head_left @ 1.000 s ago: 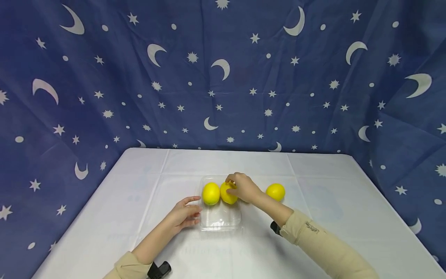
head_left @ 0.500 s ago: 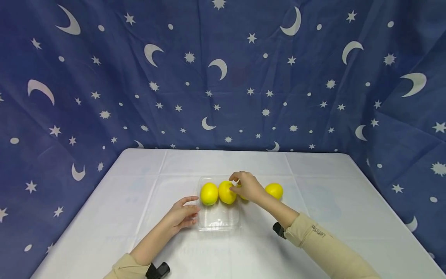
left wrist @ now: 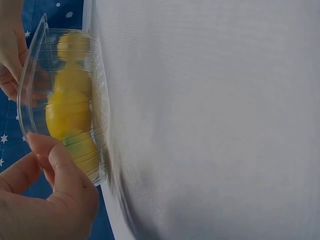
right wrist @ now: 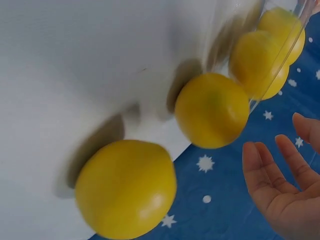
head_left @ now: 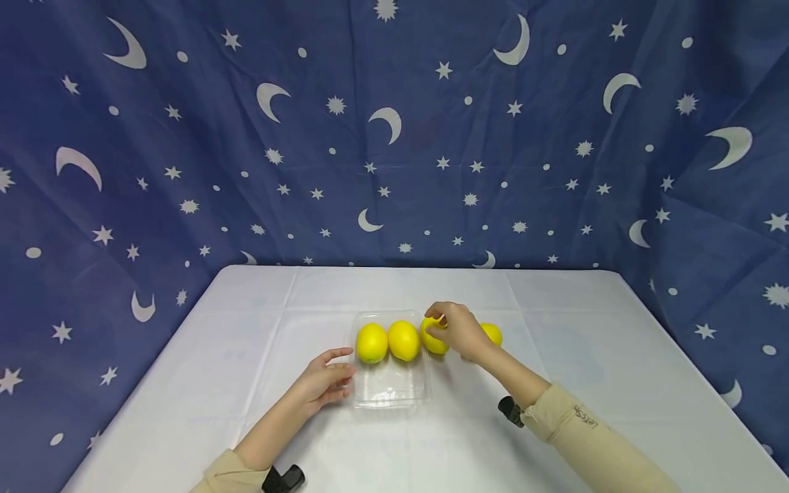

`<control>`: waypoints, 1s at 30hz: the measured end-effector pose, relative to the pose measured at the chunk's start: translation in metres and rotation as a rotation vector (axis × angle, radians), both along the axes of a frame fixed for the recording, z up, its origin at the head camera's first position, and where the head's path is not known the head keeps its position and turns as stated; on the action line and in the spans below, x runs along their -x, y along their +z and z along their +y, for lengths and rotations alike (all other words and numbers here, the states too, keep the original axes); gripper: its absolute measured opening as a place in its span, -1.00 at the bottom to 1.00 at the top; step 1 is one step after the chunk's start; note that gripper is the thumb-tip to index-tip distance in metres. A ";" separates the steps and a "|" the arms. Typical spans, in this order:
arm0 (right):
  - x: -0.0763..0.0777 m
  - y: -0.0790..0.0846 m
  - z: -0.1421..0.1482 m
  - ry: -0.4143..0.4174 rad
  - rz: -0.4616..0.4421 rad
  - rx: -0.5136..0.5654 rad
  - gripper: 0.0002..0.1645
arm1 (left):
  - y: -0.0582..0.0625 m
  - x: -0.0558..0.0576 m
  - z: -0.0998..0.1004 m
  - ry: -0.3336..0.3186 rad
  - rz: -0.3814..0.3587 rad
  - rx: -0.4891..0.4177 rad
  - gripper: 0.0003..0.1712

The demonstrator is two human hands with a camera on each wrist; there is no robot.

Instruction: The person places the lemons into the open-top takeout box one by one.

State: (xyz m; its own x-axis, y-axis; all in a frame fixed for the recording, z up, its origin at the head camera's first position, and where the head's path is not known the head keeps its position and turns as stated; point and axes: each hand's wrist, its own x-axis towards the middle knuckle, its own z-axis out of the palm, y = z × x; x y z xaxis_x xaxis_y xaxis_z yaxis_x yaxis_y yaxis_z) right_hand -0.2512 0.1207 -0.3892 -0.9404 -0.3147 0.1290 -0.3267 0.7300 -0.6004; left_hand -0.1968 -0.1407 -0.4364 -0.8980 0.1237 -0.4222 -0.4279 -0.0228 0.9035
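Two yellow lemons, a left one (head_left: pixel 372 343) and a right one (head_left: pixel 404 340), sit side by side at the far end of a clear plastic container (head_left: pixel 390 394). My left hand (head_left: pixel 323 380) is at the container's left side, fingertips right at its rim in the left wrist view. A third lemon (right wrist: pixel 212 110) rests on the table just outside the container's right wall. Over this lemon, in the head view, is my right hand (head_left: pixel 459 332); the right wrist view shows its fingers (right wrist: pixel 257 170) spread and apart from the fruit. Farther right lies a fourth lemon (right wrist: pixel 127 190), partly hidden by the hand in the head view.
A white cloth covers the table (head_left: pixel 530 294). Behind it hangs a dark blue curtain (head_left: pixel 425 137) with moons and stars. Black wrist cameras show below both hands, the left one (head_left: pixel 283 479) close to the front.
My right hand has moved right, away from the second lemon in the container, which it touched earlier, to over the third lemon. The left hand stays at the container's rim.
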 end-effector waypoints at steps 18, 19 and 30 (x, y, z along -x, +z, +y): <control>0.014 -0.001 0.046 -0.078 -0.017 -0.060 -0.67 | -0.001 0.001 0.002 0.014 0.005 0.002 -0.45; 0.015 -0.001 0.049 -0.082 -0.022 -0.066 -0.67 | 0.000 0.001 0.002 0.013 0.005 0.001 -0.45; 0.019 0.000 0.074 -0.145 -0.180 -0.215 -0.55 | -0.001 0.000 0.001 -0.007 0.012 -0.004 -0.43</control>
